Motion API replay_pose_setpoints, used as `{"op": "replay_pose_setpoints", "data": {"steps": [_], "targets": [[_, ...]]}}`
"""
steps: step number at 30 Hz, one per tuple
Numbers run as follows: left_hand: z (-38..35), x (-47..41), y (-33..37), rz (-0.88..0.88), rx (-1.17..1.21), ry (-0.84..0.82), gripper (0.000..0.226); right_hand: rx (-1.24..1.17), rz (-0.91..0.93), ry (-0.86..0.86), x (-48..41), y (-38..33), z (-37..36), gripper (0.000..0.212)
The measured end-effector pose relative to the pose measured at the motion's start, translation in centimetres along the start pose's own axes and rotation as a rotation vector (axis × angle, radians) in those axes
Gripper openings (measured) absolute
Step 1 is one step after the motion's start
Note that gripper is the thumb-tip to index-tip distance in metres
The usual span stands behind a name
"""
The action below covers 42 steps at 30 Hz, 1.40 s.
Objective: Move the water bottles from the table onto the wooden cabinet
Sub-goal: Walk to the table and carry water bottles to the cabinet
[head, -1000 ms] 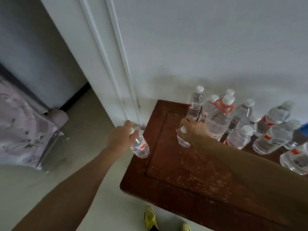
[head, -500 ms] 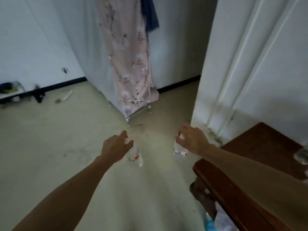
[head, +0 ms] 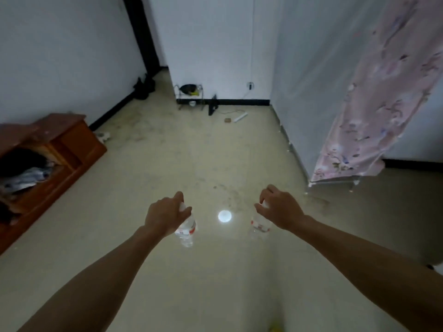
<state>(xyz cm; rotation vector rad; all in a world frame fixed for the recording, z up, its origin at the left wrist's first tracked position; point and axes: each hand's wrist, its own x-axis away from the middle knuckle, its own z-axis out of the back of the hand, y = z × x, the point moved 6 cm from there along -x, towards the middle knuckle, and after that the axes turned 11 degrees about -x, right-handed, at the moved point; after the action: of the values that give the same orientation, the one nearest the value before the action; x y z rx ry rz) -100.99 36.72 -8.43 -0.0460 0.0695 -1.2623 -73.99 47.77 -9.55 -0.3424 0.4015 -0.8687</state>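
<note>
My left hand (head: pixel 165 215) grips a clear water bottle (head: pixel 186 232) by its white cap, and the bottle hangs below the fingers over the floor. My right hand (head: pixel 279 209) holds a second clear bottle (head: pixel 259 226) with a red and white label the same way. Both arms reach forward at about the same height. A low wooden cabinet (head: pixel 67 140) stands at the left edge against the wall, its open compartment stuffed with dark and grey cloth. The table is out of view.
A pink flowered cloth wardrobe (head: pixel 374 111) stands on the right. Pale floor (head: pixel 191 152) stretches ahead with a bright light reflection (head: pixel 224 215) between my hands. A small wire rack (head: pixel 190 95), a dark object and small litter lie by the far wall.
The view has swung left, away from the table with the bottles. The wardrobe has shifted to the right side and the wooden cabinet has come into view at left. Both hands still carry their bottles.
</note>
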Motion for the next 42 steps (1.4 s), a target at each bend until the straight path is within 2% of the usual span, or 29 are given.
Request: {"op": "replay_pose_setpoints", "data": {"steps": [5,7,8,11,16,21,27,30,34,42], "targets": [[-3.2,-1.2,-12.2,0.256,0.002,-0.076,0.036,-0.051,0.212,-0.097,-11.4,-7.5,-7.8,0.022],[-4.1,-2.3,-15.2,0.307,-0.008,-0.106,0.037,-0.086,0.259,-0.130,-15.2,-9.4,-10.3,0.020],[-4.7,-3.7,-19.1,0.389,-0.014,-0.115,0.037,-0.096,0.335,-0.150,-19.8,-12.0,-13.1,0.020],[-5.4,-4.5,-23.1,0.473,-0.023,-0.148,0.037,-0.128,0.382,-0.230,-24.7,-14.7,-16.5,0.018],[-5.2,-6.0,-33.7,0.755,0.054,-0.095,0.033,-0.135,0.578,-0.332,-36.6,-24.7,-22.7,0.019],[-5.9,-5.0,-42.6,0.967,0.072,-0.084,0.031,-0.150,0.690,-0.458,-43.1,-34.5,-29.5,0.021],[-10.4,-6.1,-55.8,1.042,0.026,-0.198,0.035,-0.194,0.764,-0.534,-49.9,-45.6,-39.5,0.022],[-11.6,-7.8,-63.4,1.020,0.016,-0.244,0.036,-0.197,0.771,-0.555,-53.5,-51.1,-43.7,0.022],[-10.3,-11.5,-75.3,1.026,0.007,-0.165,0.036,-0.196,0.773,-0.511,-60.0,-59.3,-47.6,0.022],[-10.3,-18.8,-92.3,1.083,0.049,-0.052,0.029,-0.168,0.763,-0.505,-73.2,-70.1,-55.4,0.022]]}}
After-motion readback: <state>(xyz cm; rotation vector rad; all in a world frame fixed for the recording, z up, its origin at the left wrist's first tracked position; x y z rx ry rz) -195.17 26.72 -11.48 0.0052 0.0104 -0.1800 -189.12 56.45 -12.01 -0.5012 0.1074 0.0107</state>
